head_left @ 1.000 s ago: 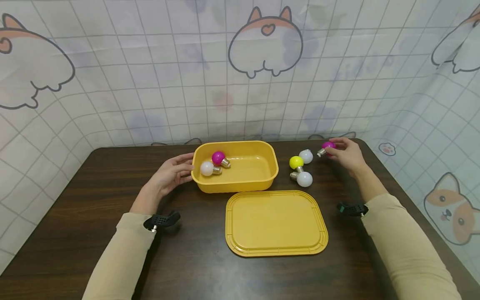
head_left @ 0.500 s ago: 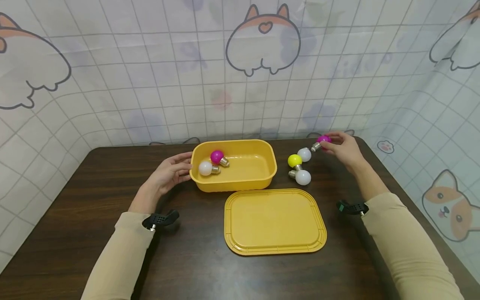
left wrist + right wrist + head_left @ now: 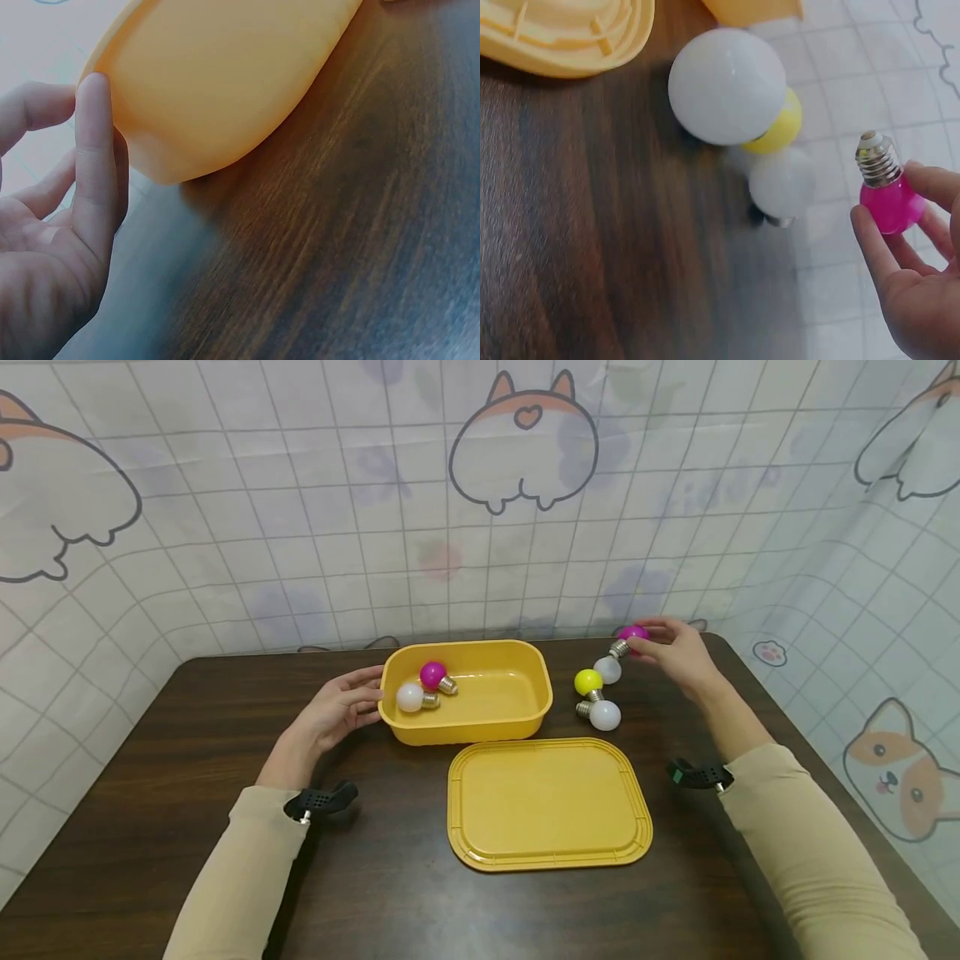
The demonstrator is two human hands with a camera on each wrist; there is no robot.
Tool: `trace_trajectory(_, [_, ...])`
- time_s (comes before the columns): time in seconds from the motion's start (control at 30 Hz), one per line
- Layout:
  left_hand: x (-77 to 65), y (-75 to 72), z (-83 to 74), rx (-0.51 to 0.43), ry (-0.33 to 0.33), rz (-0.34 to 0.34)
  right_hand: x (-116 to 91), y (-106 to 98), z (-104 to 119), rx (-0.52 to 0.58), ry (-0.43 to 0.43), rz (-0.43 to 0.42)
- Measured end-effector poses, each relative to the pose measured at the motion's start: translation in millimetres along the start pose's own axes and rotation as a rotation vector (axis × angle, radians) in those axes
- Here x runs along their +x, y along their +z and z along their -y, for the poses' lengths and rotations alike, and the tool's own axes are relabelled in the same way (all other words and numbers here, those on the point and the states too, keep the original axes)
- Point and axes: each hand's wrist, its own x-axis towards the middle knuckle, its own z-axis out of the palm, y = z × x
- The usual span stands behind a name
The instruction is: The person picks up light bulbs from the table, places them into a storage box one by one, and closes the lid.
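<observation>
Head view gives me the left hand [image 3: 341, 706] at the left end of the yellow box [image 3: 510, 693]; that grip is relaxed, fingers nearly straight and touching the outside wall. Far right, I have the right hand [image 3: 678, 660], its grip narrowed to a pinch on a pink bulb [image 3: 633, 635], screw base pointing left and near. From the right wrist I see that bulb apart from the far white bulb [image 3: 607, 670], yellow bulb [image 3: 588, 682] and near white bulb [image 3: 605, 716], clustered on the worktop [image 3: 390, 877]. A second pink bulb [image 3: 432, 675] and boxed white bulb [image 3: 409, 697] lie in the box's left half. Nearer lies a yellow lid [image 3: 551, 806].
</observation>
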Motion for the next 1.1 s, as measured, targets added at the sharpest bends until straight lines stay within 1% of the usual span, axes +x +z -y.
trace_trajectory(0.17, [0.4, -1.1, -0.6, 0.01, -0.004, -0.006, 0.2, 7.3, 12.4, 0.061, -0.003, 0.008])
trace_trajectory(0.43, [-0.5, -2.4, -1.4, 0.012, -0.008, -0.008, 2.8, 20.8, 26.5, 0.088, -0.036, 0.041])
trace_trajectory(0.73, [-0.3, -1.5, -1.1, 0.004, -0.002, -0.022, 1.5, 32.4, 34.9, 0.054, -0.037, 0.078])
trace_trajectory(0.93, [-1.0, -1.0, -1.0, -0.003, 0.003, -0.001, -0.5, 35.8, 37.3, -0.008, -0.044, 0.103])
trace_trajectory(1.1, [-0.1, -0.5, 0.0, -0.004, 0.006, 0.004, -2.4, 40.1, 36.1, 0.003, -0.051, 0.13])
